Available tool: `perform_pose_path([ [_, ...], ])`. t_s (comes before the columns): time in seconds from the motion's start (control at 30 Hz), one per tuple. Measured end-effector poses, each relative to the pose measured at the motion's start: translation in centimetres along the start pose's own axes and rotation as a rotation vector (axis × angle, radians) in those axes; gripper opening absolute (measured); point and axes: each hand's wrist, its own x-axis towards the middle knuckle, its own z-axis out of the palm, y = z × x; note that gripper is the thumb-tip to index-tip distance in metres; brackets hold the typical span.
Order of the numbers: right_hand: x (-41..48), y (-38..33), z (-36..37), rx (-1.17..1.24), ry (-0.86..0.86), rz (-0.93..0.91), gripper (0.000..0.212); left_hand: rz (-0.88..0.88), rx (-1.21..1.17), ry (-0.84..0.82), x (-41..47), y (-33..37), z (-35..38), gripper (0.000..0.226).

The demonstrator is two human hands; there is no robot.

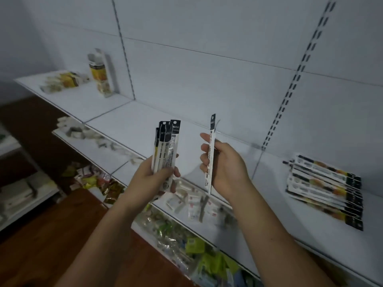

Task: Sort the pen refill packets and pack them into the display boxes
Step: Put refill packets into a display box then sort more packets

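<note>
My left hand [154,179] grips a fanned bundle of several pen refill packets [166,146], white with black tops, held upright above the shelf edge. My right hand [223,166] holds a single refill packet [210,156] upright and edge-on, a hand's width to the right of the bundle. On the white shelf at the right lies a flat pile of refill packets [325,189] with black ends and yellow patches. A tall display box [100,75] stands at the shelf's far left, against the back panel.
The white shelf [145,119] runs from far left to near right. Loose packets [62,80] lie beside the tall box. The lower shelves hold white items [83,131] and mixed coloured packets [192,247]. Brown floor [51,235] lies at the left.
</note>
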Motion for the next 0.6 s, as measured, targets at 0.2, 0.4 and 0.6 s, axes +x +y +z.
perform_pose_path([
  [0.2, 4.1, 7.3, 11.1, -0.128, -0.081, -0.024, 0.019, 0.002, 0.006, 0.13, -0.1, -1.4, -12.7, 0.011],
  [0.4, 7.8, 13.7, 20.2, -0.354, -0.2, -0.038, 0.023, 0.021, -0.123, 0.301, -0.1, -3.0, -22.8, 0.025],
  [0.6, 13.5, 19.3, 27.4, -0.427, -0.364, 0.025, 0.025, 0.021, -0.03, 0.437, 2.1, -4.1, -30.2, 0.04],
])
